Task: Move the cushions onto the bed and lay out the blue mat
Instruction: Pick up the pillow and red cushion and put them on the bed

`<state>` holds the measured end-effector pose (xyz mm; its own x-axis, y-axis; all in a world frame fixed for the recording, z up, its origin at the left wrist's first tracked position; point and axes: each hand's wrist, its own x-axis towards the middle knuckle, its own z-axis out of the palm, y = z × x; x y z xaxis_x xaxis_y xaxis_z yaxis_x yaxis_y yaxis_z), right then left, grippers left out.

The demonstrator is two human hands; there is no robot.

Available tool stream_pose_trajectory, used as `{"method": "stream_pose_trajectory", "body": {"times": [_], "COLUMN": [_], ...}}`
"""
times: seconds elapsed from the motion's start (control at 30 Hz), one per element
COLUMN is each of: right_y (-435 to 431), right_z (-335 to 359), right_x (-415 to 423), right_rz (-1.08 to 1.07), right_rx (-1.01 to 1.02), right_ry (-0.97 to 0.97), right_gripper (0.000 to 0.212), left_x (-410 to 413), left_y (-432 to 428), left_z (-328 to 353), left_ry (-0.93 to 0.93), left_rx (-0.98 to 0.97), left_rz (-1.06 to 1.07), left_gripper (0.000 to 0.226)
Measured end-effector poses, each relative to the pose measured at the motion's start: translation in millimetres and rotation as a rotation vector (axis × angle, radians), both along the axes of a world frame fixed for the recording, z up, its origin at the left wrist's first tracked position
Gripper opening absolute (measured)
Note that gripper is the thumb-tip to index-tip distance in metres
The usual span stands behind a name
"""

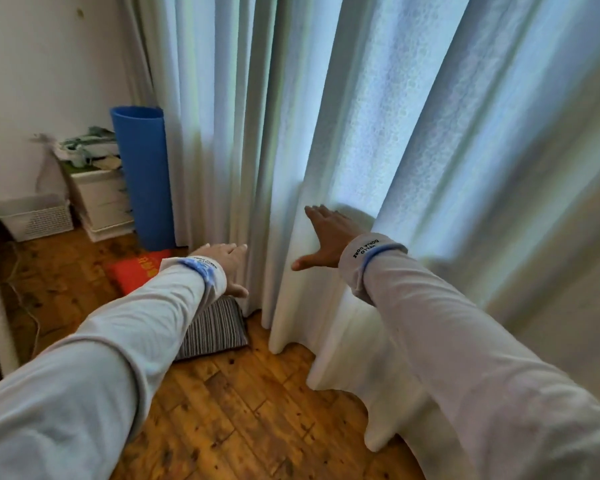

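Cushions, one striped (212,327) just below the left hand's (224,268) spread, empty fingers and one red (136,271) beyond them, lie untouched while the right hand (326,239) presses flat on the curtain (291,133), whose folds could snag either lift.

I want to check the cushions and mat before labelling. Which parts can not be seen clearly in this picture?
Head view only:
- striped cushion: near end hidden by the left sleeve.
- red cushion: partly covered by that sleeve; its yellow print is unreadable.
- blue mat: rolled, so its inside is hidden.
- left hand: fingertips lost in the curtain folds.
- Bed: not in the picture.
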<state>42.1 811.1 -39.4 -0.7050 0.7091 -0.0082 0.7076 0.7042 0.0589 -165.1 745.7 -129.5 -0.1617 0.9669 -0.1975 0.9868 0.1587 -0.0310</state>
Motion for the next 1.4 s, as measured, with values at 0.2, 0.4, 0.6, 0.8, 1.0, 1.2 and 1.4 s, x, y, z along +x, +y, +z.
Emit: {"method": "stream_pose_trajectory", "body": {"times": [0.2, 0.4, 0.6, 0.8, 1.0, 1.2, 1.4], "right_y": [93.9, 156.2, 218.8, 299.2, 376.3, 427.1, 429.3], "right_z": [-5.4, -19.4, -52.6, -78.0, -113.8, -170.1, -273.9], "right_x": [-108.0, -188.5, -283.6, -403.3, -490.2, -550.6, -575.9], "right_rz": [0.094, 0.17, 0.293, 0.446, 0.543, 0.562, 0.491], "right_rx": [-0.039, -0.073, -0.116, -0.149, -0.242, -0.338, -0.479], "right_ry": [-0.003, -0.017, -0.056, -0.078, -0.122, -0.255, -0.316], "right_gripper": [0.111, 0.113, 0.117, 0.117, 0.107, 0.098, 0.091], "left_x": [-105.3, -186.1, -256.1, -332.7, -393.9, -426.2, -437.7], "left_y": [71.8, 104.4, 127.2, 175.7, 234.8, 275.4, 278.2], "left_z": [-5.5, -16.2, -34.8, -53.8, -72.8, -115.3, -212.1], "left_ry": [0.002, 0.047, 0.089, 0.056, -0.024, -0.137, -0.51], "left_rx": [-0.03, -0.125, -0.233, -0.288, -0.297, -0.306, -0.275], "left_rz": [0.124, 0.219, 0.363, 0.543, 0.684, 0.753, 0.998], "left_gripper": [0.104, 0.101, 0.096, 0.092, 0.095, 0.092, 0.089]}}
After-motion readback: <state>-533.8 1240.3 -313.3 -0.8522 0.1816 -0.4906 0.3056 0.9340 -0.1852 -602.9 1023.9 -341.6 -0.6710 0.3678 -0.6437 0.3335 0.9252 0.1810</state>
